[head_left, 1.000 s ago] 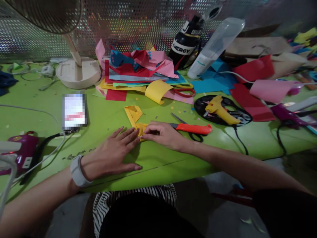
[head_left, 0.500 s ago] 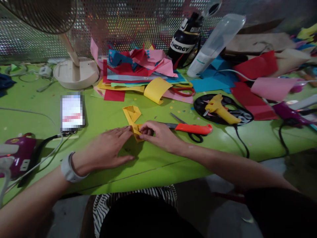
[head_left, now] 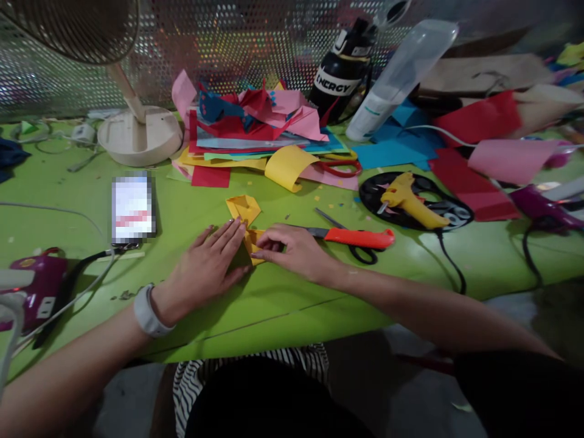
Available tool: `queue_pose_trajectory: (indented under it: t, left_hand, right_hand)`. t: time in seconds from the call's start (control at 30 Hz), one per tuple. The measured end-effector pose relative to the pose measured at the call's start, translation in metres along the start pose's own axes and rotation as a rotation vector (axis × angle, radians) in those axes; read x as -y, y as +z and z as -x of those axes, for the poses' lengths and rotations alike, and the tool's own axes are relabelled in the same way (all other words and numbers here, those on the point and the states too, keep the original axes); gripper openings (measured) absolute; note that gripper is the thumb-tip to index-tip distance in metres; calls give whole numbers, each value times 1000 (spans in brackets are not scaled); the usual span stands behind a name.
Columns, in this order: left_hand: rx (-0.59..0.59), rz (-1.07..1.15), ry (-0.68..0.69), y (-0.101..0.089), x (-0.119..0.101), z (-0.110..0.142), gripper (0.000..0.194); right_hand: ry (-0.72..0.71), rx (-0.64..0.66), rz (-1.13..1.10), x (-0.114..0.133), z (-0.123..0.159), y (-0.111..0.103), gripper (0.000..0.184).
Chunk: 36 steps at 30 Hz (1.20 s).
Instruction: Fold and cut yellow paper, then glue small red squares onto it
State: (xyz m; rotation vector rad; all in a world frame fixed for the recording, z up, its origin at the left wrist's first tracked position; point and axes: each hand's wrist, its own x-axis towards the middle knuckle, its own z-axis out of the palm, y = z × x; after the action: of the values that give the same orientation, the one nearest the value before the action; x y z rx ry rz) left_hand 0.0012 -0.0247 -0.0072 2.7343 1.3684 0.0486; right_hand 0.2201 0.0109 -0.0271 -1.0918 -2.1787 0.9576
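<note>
A folded piece of yellow paper [head_left: 244, 207] lies on the green table in front of me, its upper end spread into an angular shape. Stretched out flat, my left hand [head_left: 213, 252] presses its fingertips onto the middle of the paper. My right hand [head_left: 292, 250] has its fingers curled, pinching the paper's lower right part between thumb and fingers. Under and beside my right hand lies a utility knife with an orange handle [head_left: 360, 237], across a pair of scissors with black handles [head_left: 364, 255].
A yellow glue gun [head_left: 415, 204] rests on a black dish to the right. Behind are a stack of coloured paper [head_left: 274, 143], a black bottle [head_left: 337, 82] and a fan base [head_left: 141, 140]. A phone [head_left: 132, 207] lies left; cables cross the table's left side.
My left hand has shifted right and up over the paper, now covering its middle. My right hand stays at the lower part with its pinch kept.
</note>
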Motion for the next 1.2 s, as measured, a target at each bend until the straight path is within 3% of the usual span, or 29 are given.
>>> queue_pose_trajectory:
  t: [0.4,0.73,1.2]
  left_hand:
    - [30,8,44,2,11,-1,72]
    - [-4,-25,52,7,8,-2,69]
    - [43,-54,76,6,5,-1,69]
  right_hand:
    - [-78,-2,-17,0,-1,-1,14]
    - [-78,25,42,0,-2,-3,14]
    - [-87,6,63,1,0,-2,14]
